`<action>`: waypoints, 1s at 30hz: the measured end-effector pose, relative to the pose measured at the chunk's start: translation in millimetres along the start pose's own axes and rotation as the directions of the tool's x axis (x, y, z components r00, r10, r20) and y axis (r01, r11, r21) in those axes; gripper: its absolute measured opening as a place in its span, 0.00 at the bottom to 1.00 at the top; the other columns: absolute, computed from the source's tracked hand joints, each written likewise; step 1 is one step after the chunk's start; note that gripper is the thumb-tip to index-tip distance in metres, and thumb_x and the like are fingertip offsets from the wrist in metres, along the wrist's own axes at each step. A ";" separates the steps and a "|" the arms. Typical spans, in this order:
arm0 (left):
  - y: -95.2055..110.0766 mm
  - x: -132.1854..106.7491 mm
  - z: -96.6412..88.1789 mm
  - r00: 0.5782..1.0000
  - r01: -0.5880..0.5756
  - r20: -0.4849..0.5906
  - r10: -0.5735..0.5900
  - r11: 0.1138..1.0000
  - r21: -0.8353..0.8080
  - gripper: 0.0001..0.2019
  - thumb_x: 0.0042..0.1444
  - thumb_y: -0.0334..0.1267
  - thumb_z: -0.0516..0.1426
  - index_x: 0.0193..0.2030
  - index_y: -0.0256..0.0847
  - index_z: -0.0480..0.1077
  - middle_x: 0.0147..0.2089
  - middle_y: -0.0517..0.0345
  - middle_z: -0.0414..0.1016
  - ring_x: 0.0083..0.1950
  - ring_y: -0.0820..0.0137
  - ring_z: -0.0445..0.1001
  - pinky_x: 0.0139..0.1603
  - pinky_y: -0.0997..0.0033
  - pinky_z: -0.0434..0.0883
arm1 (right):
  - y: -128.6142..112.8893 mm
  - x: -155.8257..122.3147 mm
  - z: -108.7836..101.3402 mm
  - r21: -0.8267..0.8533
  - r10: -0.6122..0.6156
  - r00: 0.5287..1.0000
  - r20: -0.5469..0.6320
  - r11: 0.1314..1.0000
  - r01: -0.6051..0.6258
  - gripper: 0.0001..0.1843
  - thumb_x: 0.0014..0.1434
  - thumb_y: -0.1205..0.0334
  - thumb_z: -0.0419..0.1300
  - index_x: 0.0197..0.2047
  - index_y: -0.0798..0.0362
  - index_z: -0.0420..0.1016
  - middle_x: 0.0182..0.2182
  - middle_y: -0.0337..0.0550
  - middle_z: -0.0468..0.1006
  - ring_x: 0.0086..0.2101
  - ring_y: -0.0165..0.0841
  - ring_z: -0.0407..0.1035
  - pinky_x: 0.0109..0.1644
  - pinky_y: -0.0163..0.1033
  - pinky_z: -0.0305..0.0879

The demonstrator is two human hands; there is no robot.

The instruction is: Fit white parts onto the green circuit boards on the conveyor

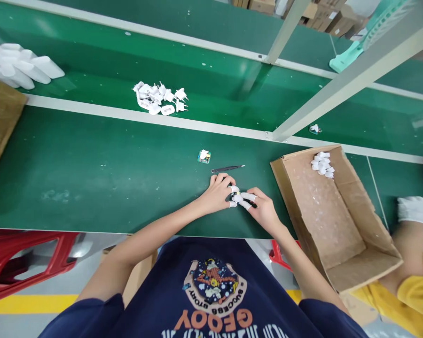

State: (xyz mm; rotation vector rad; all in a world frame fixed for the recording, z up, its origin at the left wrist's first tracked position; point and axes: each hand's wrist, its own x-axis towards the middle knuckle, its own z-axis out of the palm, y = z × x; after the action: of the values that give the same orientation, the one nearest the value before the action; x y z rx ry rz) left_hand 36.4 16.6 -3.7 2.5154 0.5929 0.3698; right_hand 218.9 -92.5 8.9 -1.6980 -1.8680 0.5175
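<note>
My left hand [218,191] and my right hand [262,206] meet over the green table [91,173], near its front edge. Both are closed in a pinch on one small white part [237,199] held between them. White finger cots cover some fingertips of both hands. Just beyond my hands lie dark tweezers [227,168] and a small circuit board piece [204,156].
An open cardboard box [341,234] with several white parts in its far corner stands to the right. A pile of white plug parts [160,98] lies on the belt beyond. Larger white casings [17,65] are at far left. Another person's gloved hand [418,211] is at right.
</note>
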 end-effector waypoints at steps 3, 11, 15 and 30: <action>0.1 0.8 -0.4 1.000 0.008 0.004 -0.008 1.000 -0.003 0.15 0.53 0.44 0.63 0.45 0.39 0.71 0.53 0.51 0.67 0.58 0.55 0.55 0.54 0.54 0.54 | -0.3 0.0 1.2 0.051 0.018 1.000 0.009 0.999 -0.019 0.11 0.63 0.57 0.57 0.48 0.51 0.71 0.40 0.45 0.71 0.30 0.31 0.65 0.34 0.37 0.67; 3.4 3.5 -4.6 0.998 0.033 0.045 -0.031 0.999 -0.027 0.16 0.53 0.43 0.63 0.47 0.40 0.71 0.53 0.51 0.67 0.59 0.55 0.55 0.55 0.54 0.54 | -7.2 -0.8 9.5 0.155 0.055 0.995 -0.086 0.987 -0.041 0.08 0.63 0.59 0.57 0.44 0.50 0.73 0.38 0.43 0.70 0.30 0.30 0.64 0.36 0.38 0.67; 3.1 4.2 -3.8 0.998 0.041 0.052 -0.040 0.999 -0.028 0.17 0.52 0.44 0.63 0.46 0.40 0.71 0.53 0.51 0.67 0.58 0.55 0.56 0.55 0.53 0.55 | -5.3 2.3 3.9 0.185 0.135 0.990 -0.030 0.974 -0.127 0.13 0.60 0.55 0.59 0.47 0.50 0.72 0.39 0.44 0.72 0.29 0.30 0.65 0.35 0.38 0.67; 1.5 3.2 -0.9 1.000 -0.002 0.031 0.002 1.000 -0.023 0.14 0.54 0.42 0.62 0.45 0.38 0.71 0.54 0.50 0.67 0.59 0.55 0.55 0.55 0.53 0.55 | -4.9 30.2 -9.3 0.358 0.419 0.699 0.580 0.640 -0.680 0.24 0.56 0.49 0.60 0.50 0.52 0.60 0.14 0.30 0.71 0.11 0.29 0.63 0.13 0.28 0.58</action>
State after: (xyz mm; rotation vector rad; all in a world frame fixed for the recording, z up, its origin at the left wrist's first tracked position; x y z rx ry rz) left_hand 39.3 17.3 -1.6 2.4951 0.5707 0.3356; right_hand 219.6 -64.1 23.5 -1.8085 -1.1705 1.6729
